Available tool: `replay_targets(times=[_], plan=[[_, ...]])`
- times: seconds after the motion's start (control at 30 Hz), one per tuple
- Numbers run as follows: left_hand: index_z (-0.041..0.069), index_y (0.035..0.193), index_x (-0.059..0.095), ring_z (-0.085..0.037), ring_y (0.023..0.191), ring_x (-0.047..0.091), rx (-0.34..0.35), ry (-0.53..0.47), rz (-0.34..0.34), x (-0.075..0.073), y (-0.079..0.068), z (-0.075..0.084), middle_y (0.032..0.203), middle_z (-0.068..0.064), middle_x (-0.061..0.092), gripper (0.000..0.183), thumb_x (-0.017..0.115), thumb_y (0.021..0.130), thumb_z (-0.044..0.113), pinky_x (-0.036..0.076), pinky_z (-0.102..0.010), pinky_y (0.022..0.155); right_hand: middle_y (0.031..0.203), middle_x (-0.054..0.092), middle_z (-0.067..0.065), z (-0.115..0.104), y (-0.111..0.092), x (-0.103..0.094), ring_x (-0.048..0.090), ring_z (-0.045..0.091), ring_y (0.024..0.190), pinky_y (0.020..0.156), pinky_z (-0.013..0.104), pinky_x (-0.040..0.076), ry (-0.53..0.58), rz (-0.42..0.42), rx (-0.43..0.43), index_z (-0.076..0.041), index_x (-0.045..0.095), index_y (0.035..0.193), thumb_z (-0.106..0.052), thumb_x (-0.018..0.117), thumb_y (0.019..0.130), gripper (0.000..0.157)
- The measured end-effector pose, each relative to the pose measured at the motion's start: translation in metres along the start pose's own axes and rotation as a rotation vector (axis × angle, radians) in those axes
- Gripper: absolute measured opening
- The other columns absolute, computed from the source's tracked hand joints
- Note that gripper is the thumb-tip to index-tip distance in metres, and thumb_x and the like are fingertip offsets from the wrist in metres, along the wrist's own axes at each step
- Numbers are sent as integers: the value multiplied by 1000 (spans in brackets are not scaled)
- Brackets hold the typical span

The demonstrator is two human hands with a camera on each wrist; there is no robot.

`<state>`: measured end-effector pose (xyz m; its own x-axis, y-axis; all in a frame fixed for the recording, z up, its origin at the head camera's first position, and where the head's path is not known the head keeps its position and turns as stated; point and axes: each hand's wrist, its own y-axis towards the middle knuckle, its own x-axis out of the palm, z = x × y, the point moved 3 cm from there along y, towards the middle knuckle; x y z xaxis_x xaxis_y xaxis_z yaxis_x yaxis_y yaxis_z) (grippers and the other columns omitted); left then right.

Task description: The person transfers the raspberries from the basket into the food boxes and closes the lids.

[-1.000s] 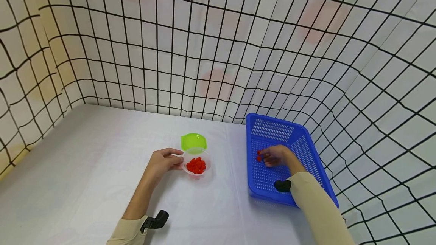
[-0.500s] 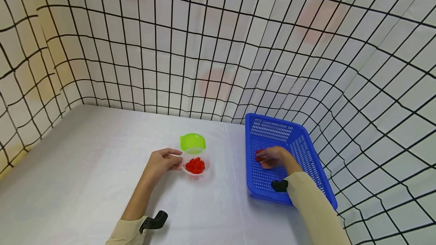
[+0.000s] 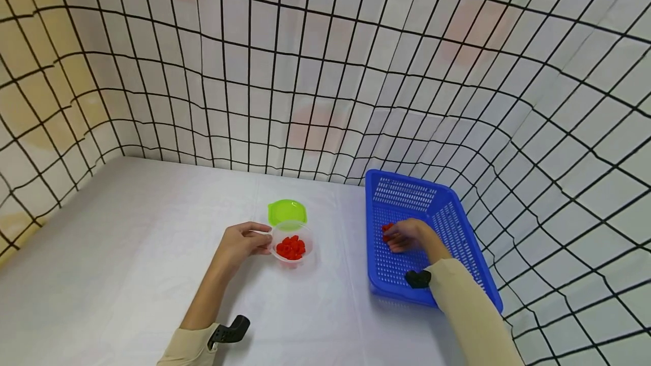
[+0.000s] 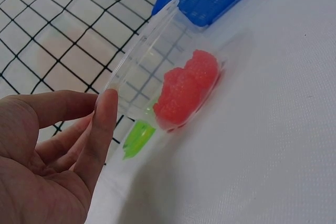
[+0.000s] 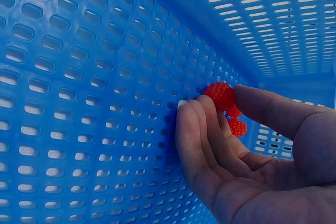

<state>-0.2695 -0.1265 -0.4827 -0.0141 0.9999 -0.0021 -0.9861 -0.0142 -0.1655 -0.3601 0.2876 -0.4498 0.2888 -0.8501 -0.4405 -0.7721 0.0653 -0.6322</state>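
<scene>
My left hand [image 3: 243, 245] pinches the rim of a clear plastic bowl [image 4: 142, 72] between thumb and fingers. The bowl stands on the white table with several red raspberries [image 3: 291, 248] inside. Down in the blue basket [image 3: 375, 264], my right hand [image 5: 247, 150] pinches one red raspberry [image 5: 219, 95] between its thumb and fingertips. Another raspberry [image 5: 238, 127] shows just behind the fingers, and a bit of red peeks out between them. In the head view the fingers partly cover these berries.
A bright green lid [image 3: 287, 212] lies on the table [image 3: 152, 253] just behind the bowl. Black wire mesh [image 3: 285, 72] over white sheeting rises at the back and both sides. The basket stands close to the right-hand mesh.
My right hand has shifted slightly left in the basket and its fingers have closed in on the red raspberries. The left hand and bowl have stayed in place.
</scene>
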Motion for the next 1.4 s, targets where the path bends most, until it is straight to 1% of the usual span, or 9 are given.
replay_targets(times=[0.2, 0.43, 0.53, 0.67, 0.77, 1.0, 1.07, 1.23, 1.4], plan=[[-5, 121, 67, -20, 70, 74, -14, -5, 4, 0, 0, 1, 92, -13, 75, 31, 70, 95, 11, 63, -28, 73, 93, 69, 17, 0, -2, 1, 70, 22, 76, 83, 35, 63, -10, -15, -33, 9, 61, 119, -12, 59, 101, 28], [-5, 121, 67, -21, 70, 74, -22, -3, 1, 1, -1, 3, 99, -19, 74, 31, 70, 95, 12, 64, -30, 74, 95, 70, 18, -3, -7, -3, 70, 21, 73, 80, 34, 64, 3, -7, -73, 9, 62, 121, -12, 59, 101, 29], [-4, 122, 67, -21, 71, 74, -30, 6, 7, 1, -2, 5, 100, -19, 75, 31, 70, 95, 13, 64, -30, 75, 98, 70, 18, -9, -14, -7, 69, 20, 74, 79, 33, 64, -3, -18, -118, 11, 59, 125, -12, 58, 101, 33], [-4, 122, 67, -21, 71, 74, -39, 18, 11, 1, -3, 8, 96, -15, 75, 31, 69, 96, 11, 64, -31, 76, 102, 70, 21, -21, -26, -11, 70, 19, 75, 83, 36, 63, -5, -30, -180, 13, 59, 128, -12, 57, 102, 36], [-6, 122, 66, -21, 70, 74, -37, 24, 8, 1, -4, 9, 96, -15, 75, 31, 68, 96, 10, 64, -31, 76, 105, 71, 22, -32, -36, -13, 71, 20, 77, 84, 37, 63, -2, -37, -217, 14, 60, 126, -12, 57, 102, 35], [-3, 121, 67, -20, 71, 74, -32, 25, 13, 2, -7, 11, 97, -15, 75, 31, 70, 95, 13, 63, -29, 75, 93, 73, 12, -59, -57, -14, 73, 20, 77, 90, 42, 62, -23, -27, -288, 14, 62, 122, -13, 60, 101, 34], [-2, 120, 68, -20, 71, 74, -37, 27, 16, 2, -7, 11, 95, -14, 75, 30, 70, 95, 13, 63, -28, 75, 92, 72, 10, -67, -61, -13, 72, 19, 78, 89, 40, 62, -32, -35, -315, 15, 62, 123, -13, 60, 101, 35], [0, 119, 69, -20, 72, 74, -47, 26, 20, 2, -5, 10, 92, -13, 74, 28, 70, 94, 13, 63, -27, 75, 91, 72, 10, -84, -71, -6, 71, 18, 77, 82, 34, 63, -45, -55, -361, 14, 64, 120, -14, 61, 101, 34], [-1, 119, 69, -20, 72, 74, -45, 24, 15, 2, -4, 10, 91, -13, 74, 28, 70, 94, 13, 63, -27, 75, 98, 72, 15, -99, -80, 9, 72, 22, 82, 83, 33, 63, -62, -73, -381, 13, 65, 118, -17, 64, 100, 35]])
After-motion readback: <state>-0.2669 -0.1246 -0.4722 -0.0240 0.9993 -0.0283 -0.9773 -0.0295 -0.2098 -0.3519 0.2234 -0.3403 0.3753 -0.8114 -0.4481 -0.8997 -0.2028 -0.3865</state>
